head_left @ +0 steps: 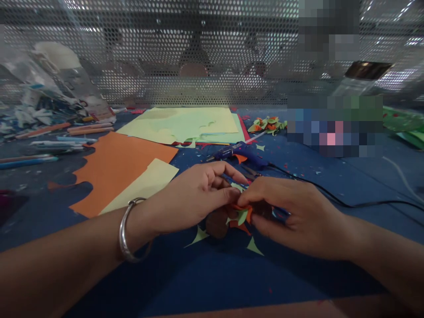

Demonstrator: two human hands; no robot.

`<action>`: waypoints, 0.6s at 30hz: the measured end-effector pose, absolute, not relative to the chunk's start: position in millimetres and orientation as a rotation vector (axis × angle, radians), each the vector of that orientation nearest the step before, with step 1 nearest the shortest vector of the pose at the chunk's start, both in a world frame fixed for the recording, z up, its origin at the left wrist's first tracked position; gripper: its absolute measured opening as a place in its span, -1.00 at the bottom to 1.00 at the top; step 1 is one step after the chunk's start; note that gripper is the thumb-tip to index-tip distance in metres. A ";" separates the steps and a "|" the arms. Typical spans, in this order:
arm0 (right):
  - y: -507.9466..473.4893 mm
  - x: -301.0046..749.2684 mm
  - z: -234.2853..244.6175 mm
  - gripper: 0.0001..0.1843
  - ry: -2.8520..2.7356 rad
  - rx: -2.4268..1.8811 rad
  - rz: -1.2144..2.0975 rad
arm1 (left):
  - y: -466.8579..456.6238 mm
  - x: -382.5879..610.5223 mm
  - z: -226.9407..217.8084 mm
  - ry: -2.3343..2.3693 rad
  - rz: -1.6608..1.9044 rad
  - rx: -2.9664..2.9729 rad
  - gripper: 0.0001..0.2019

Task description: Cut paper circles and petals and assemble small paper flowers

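Fingertips of both hands meet on a small orange-and-green paper piece [243, 215], held just above the blue table [198, 282]. The left hand [195, 194] has its fingers [228, 170] curled and pressed together, thumb closing on the piece's upper edge. The right hand [291, 216] pinches it from the other side, fingers [255, 201] bunched close at the tips. How much of the piece lies hidden under the palms cannot be told.

Directly below the fingers, two pointed green scraps [254, 246] lie on the table. Just beyond the fingertips rests a blue glue gun [241, 152], and its black cord [331, 201] runs off past the right hand. A silver bangle [127, 229] circles the left wrist.

Beside the left hand sits a pale yellow sheet [145, 183] overlapping an orange sheet [112, 170] with a cut, wavy edge. Farther out ahead of the fingers lie light green sheets [185, 123], and, beyond the glue gun, a small heap of orange-and-green cuttings [268, 125]. Well off to the left are scattered pens [66, 132] and a clear plastic bag [66, 79]. A perforated metal screen [165, 66] closes the far side of the table.
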State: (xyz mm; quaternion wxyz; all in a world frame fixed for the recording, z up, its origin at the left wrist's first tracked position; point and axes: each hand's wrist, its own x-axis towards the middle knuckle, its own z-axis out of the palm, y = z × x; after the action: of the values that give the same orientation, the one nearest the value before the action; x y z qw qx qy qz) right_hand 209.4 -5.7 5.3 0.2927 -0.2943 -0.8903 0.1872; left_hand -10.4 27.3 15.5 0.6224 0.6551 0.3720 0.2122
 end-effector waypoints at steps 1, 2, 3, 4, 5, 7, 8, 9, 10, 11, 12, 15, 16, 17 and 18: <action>-5.4 209.3 5.3 -0.82 -2.361 -0.796 0.504 | 26.4 -10.3 14.4 0.875 0.538 1.541 -0.83; -5.0 209.4 5.4 -0.83 -2.347 -0.810 0.508 | 25.2 -10.6 13.6 0.901 0.600 1.587 -0.83; -4.5 209.6 5.5 -0.83 -2.332 -0.827 0.514 | 23.8 -11.2 13.2 0.929 0.671 1.639 -0.83; -4.1 209.9 5.9 -0.84 -2.321 -0.845 0.521 | 22.4 -12.2 13.4 0.956 0.748 1.694 -0.83; -3.6 210.3 6.3 -0.84 -2.310 -0.862 0.524 | 20.8 -13.3 14.0 0.978 0.821 1.750 -0.84; -2.5 211.2 7.3 -0.84 -2.294 -0.891 0.518 | 17.6 -15.6 16.1 1.006 0.933 1.862 -0.89; -2.0 211.7 7.8 -0.83 -2.284 -0.903 0.509 | 16.0 -16.5 17.3 1.007 0.963 1.918 -0.92; -1.5 212.2 8.1 -0.83 -2.276 -0.914 0.501 | 14.5 -17.1 18.5 1.000 0.975 1.975 -0.94; -1.1 212.7 8.4 -0.82 -2.268 -0.923 0.495 | 13.0 -17.4 19.5 0.987 0.970 2.030 -0.96; -0.6 213.2 8.6 -0.83 -2.260 -0.931 0.490 | 11.6 -17.4 20.5 0.966 0.958 2.080 -0.98; -0.3 213.7 8.8 -0.85 -2.254 -0.939 0.485 | 10.3 -17.2 21.2 0.947 0.943 2.126 -0.99; 0.7 215.5 8.8 -0.86 -2.243 -0.958 0.481 | 7.5 -15.7 22.7 0.890 0.938 2.252 -0.96; 1.1 216.1 8.7 -0.85 -2.243 -0.961 0.484 | 6.9 -15.2 22.8 0.876 0.945 2.293 -0.95; 1.4 216.6 8.5 -0.82 -2.245 -0.962 0.492 | 6.5 -14.8 22.6 0.862 0.954 2.333 -0.93; 1.6 217.0 8.4 -0.80 -2.246 -0.962 0.498 | 6.3 -14.5 22.2 0.852 0.961 2.365 -0.92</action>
State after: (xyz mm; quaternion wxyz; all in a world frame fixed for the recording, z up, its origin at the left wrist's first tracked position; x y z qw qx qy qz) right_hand 217.0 1.6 8.4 0.3184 -0.3659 -0.8538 0.1892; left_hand -14.5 6.3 22.2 0.2232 0.8567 0.3086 0.3479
